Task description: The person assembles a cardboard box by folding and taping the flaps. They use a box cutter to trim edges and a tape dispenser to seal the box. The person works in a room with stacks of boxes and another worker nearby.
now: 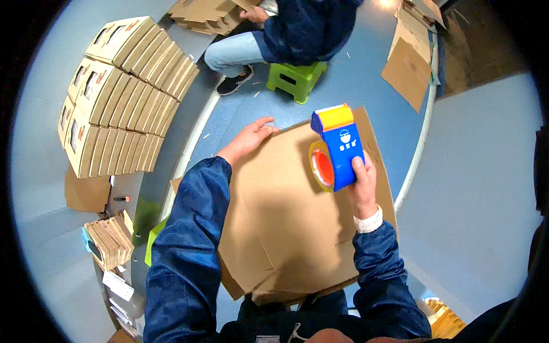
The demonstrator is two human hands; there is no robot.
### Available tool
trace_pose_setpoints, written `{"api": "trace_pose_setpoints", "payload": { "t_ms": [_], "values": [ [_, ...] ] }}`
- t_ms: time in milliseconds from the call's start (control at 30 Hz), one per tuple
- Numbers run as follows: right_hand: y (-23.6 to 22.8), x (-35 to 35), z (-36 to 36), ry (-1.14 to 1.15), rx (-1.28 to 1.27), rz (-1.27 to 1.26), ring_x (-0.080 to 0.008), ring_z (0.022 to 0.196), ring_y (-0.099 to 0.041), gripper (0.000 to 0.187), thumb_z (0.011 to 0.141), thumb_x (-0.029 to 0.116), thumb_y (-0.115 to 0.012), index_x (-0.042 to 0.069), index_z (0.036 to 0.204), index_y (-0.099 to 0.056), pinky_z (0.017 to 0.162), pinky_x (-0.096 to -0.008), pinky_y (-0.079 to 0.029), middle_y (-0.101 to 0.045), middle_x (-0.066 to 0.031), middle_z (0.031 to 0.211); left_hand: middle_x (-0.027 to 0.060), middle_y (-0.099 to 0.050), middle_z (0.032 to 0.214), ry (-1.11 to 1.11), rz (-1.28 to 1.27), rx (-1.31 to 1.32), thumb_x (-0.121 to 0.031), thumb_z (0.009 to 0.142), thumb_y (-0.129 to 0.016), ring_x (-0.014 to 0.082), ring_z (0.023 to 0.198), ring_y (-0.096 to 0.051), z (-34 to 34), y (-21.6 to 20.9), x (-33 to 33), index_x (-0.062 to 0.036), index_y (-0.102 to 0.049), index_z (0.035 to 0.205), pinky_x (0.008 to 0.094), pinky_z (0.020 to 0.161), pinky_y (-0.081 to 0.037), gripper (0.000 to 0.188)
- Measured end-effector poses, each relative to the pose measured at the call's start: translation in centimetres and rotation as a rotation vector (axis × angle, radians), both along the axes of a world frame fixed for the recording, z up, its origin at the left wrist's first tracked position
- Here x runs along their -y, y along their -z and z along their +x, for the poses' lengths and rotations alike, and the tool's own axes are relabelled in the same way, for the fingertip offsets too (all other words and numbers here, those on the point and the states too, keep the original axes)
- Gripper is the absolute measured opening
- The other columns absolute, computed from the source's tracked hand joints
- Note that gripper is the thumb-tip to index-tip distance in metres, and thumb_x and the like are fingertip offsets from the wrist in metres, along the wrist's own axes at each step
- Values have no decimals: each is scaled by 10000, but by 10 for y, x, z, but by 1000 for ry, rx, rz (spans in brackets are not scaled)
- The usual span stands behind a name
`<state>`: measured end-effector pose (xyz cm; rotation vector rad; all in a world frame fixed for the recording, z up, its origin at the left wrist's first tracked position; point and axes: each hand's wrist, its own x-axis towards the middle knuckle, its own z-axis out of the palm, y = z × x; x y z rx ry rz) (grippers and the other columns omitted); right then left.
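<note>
A large brown cardboard box (286, 200), its panels pressed together along the lower side, lies in front of my body. In my right hand (366, 183) is a blue tape dispenser (346, 150) with a yellow top and a roll of tape on a red core. I hold it raised over the right part of the cardboard, thumb on its near side. My left hand (251, 140) rests at the far left corner of the cardboard, fingers stretched out along the edge and apart from each other.
Stacked boxes (123, 97) rise at the left, with smaller packages (108, 243) below them. A person (309, 28) in dark blue sits on a green stool (296, 80) ahead, hands at cardboard. Flattened cardboard (407, 74) leans at the far right. A pale wall (469, 171) stands right.
</note>
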<state>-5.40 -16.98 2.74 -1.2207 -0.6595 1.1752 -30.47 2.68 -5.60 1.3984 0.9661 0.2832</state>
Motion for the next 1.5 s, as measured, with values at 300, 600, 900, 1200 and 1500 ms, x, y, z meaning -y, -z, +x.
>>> {"api": "trace_pose_setpoints", "payload": {
  "t_ms": [300,600,900,1200,1500],
  "values": [
    [30,-67,-93,-134,132,-71,-70,822,-539,240,920,253,-632,43,1026,-588,751,-247,-466,-612,-3,918,154,-675,1113,-116,-683,538,-640,992,-219,227,1080,-614,-29,0,-20,29,-626,1177,356,1033,-422,804],
    [36,-94,-96,-280,468,-192,-72,715,-519,241,908,267,-664,36,910,-597,641,-251,-459,-587,4,794,114,-644,1199,-286,-832,792,-372,994,-526,229,1141,-590,-44,43,-22,-41,-585,1197,409,1052,-417,393],
    [31,-100,-93,-315,453,-201,-98,755,-564,300,887,304,-683,21,963,-621,694,-275,-490,-627,-25,834,135,-676,1084,-456,-876,766,-316,957,-593,245,1021,-636,-39,34,-22,-16,-620,1113,420,980,-474,338],
    [15,-93,-110,-311,610,-283,-140,707,-585,313,872,304,-695,9,944,-619,664,-313,-501,-637,-74,784,98,-681,975,-512,-631,647,-157,944,-582,213,893,-670,-38,45,-19,-3,-629,1035,369,823,-560,185],
    [13,-39,-106,-234,416,-444,-94,702,-565,265,897,251,-692,1,927,-608,641,-267,-488,-638,-38,804,133,-652,798,-745,-631,302,-99,935,-538,299,866,-703,-16,47,-24,20,-576,950,396,705,-584,126]
  ]
}}
